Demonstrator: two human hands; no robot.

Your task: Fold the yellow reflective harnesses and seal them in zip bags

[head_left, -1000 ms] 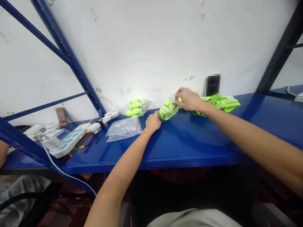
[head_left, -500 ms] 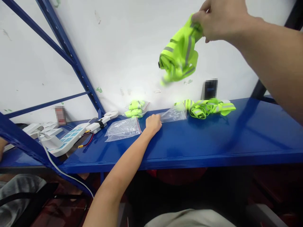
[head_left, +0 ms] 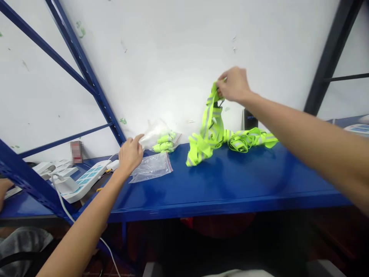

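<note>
My right hand [head_left: 235, 84] is closed on the top of a bundle of neon yellow-green reflective straps [head_left: 211, 123] with grey stripes and small black fittings. The straps hang down, and their lower end is at the blue shelf. My left hand [head_left: 131, 154] pinches a clear plastic bag [head_left: 157, 130], smeared by motion, which stretches to the right from the fingers. Below it lies a flat clear zip bag [head_left: 152, 166] with a red seal line. Packed yellow-green bundles [head_left: 165, 143] in clear bags sit by the wall. More loose reflective straps [head_left: 245, 140] lie right of the held bundle.
The blue shelf [head_left: 230, 192] runs along a white wall. A blue metal post [head_left: 98, 92] slants at the left. Beyond it are a white power strip [head_left: 86, 182] and a white cable. A dark box [head_left: 250, 120] stands at the back. Part of another person shows at far left.
My right hand has lowered the reflective straps from high up toward the shelf, and they have unfurled. My left hand has moved left, lifting the clear bag off the shelf.
</note>
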